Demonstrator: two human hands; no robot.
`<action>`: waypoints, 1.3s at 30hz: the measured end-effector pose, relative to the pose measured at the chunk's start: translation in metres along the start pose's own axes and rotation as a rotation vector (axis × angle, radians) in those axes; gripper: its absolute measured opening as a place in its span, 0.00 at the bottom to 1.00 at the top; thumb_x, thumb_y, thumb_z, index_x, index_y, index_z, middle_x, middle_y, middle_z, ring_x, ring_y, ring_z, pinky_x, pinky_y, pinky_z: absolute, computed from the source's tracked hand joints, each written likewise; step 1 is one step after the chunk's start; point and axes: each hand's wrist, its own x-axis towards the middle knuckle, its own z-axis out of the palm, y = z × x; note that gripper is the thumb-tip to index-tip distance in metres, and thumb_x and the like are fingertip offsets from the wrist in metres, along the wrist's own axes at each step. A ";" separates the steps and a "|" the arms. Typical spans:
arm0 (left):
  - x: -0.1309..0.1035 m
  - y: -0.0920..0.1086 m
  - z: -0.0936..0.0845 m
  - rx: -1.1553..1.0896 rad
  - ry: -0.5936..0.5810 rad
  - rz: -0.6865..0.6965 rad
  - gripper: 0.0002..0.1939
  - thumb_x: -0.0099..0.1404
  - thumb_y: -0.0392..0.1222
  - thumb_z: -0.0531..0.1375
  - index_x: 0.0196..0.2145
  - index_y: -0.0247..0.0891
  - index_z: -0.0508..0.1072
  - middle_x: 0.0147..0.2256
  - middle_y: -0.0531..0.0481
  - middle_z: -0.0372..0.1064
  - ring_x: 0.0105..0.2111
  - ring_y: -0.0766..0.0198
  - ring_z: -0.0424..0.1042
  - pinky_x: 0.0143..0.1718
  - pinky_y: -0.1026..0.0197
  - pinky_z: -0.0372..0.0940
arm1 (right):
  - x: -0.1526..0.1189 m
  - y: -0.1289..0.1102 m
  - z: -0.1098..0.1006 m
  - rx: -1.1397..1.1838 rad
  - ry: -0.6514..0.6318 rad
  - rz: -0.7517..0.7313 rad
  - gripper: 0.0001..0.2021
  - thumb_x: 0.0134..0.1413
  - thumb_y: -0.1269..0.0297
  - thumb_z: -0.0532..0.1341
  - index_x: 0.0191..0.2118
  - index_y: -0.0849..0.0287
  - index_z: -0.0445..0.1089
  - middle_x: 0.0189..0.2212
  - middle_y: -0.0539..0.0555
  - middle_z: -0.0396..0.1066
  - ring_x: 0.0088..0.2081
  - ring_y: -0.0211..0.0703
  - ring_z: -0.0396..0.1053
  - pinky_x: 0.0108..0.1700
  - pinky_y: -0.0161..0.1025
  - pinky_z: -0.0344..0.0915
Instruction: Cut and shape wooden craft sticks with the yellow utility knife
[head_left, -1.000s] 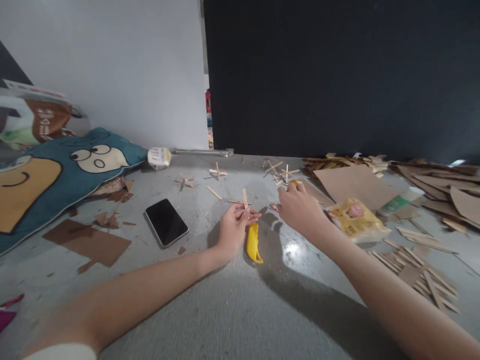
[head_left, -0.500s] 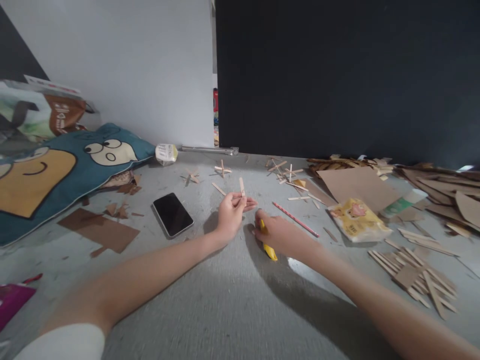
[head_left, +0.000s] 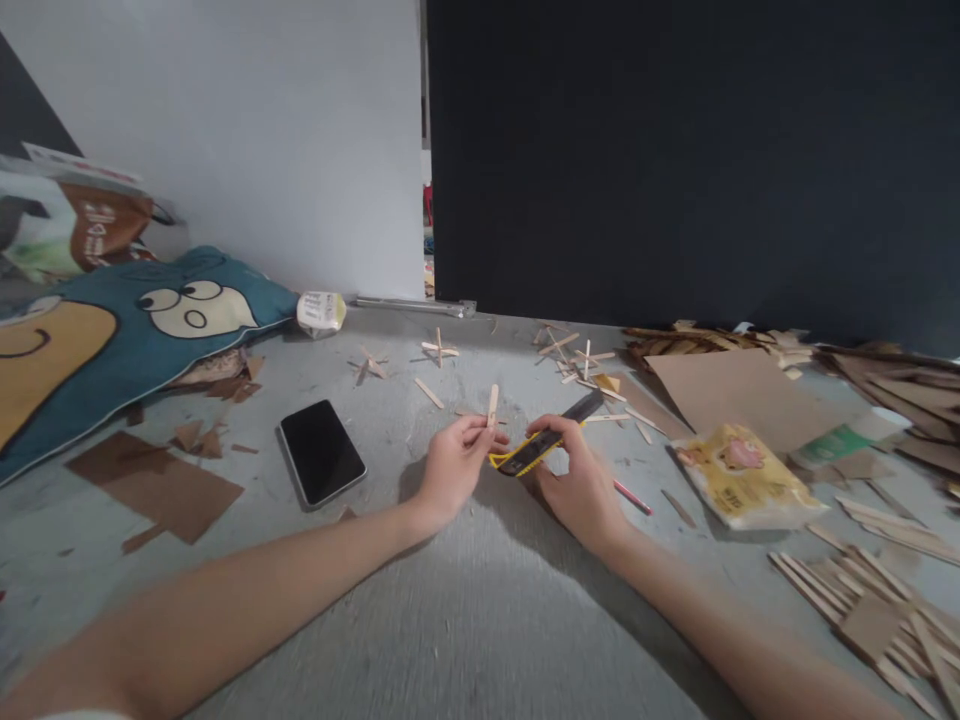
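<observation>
Clock centred between my left grip (head_left: 454, 465) and right grip (head_left: 581, 490), 12 directed away from me. Largest item: grey tabletop (head_left: 442, 620), scuffed and littered with fine scraps. A dark panel (head_left: 690, 160) backs it from 12 round to 2; a pale panel (head_left: 255, 130) backs it from 10 to nearly 12. Teal cushion (head_left: 131, 390) with cartoon faces, between 9 and 10. Brown cardboard sheet (head_left: 720, 390), between 2 and 3, leaning over neighbouring pieces. Pile of wooden sticks (head_left: 817, 590), near 4, some overlapping. Yellow packet (head_left: 757, 480), at 3, just beside the cardboard. Phone (head_left: 322, 455), face up with a dark screen, at 9, well apart from my left grip.

Yellow-and-black cutter (head_left: 551, 440): in my right grip, thumb and fingers pinching its body, long axis running from about 8 to 2. The yellow end lies close by my left fingertips; contact cannot be told, nor whether any blade is out. Red pencil-like rod (head_left: 634, 497), flat, between 3 and 4, partly hidden by my right grip. Crossed sticks (head_left: 439, 350), near 11, joined and standing. Short stick (head_left: 493, 403): pinched between left thumb and fingers, roughly upright, tip toward 12.
</observation>
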 end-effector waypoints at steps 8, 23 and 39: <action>-0.008 0.006 0.004 0.195 -0.137 -0.085 0.17 0.73 0.53 0.57 0.34 0.38 0.72 0.27 0.52 0.73 0.22 0.67 0.72 0.25 0.64 0.65 | -0.015 -0.006 -0.012 0.106 0.056 -0.161 0.07 0.67 0.59 0.60 0.46 0.53 0.70 0.24 0.47 0.73 0.20 0.38 0.70 0.25 0.34 0.66; -0.014 0.006 0.008 0.276 -0.150 -0.037 0.13 0.74 0.49 0.56 0.36 0.39 0.71 0.32 0.49 0.76 0.28 0.62 0.78 0.33 0.60 0.72 | -0.019 -0.024 -0.003 0.041 0.119 -0.131 0.07 0.63 0.68 0.62 0.46 0.53 0.71 0.34 0.50 0.81 0.25 0.38 0.77 0.31 0.35 0.76; -0.015 0.005 0.009 0.203 -0.150 -0.065 0.09 0.72 0.45 0.60 0.35 0.38 0.72 0.33 0.48 0.79 0.31 0.60 0.82 0.37 0.58 0.78 | -0.021 -0.022 0.000 0.041 0.126 -0.051 0.07 0.63 0.62 0.63 0.42 0.58 0.74 0.27 0.53 0.81 0.19 0.40 0.74 0.26 0.35 0.73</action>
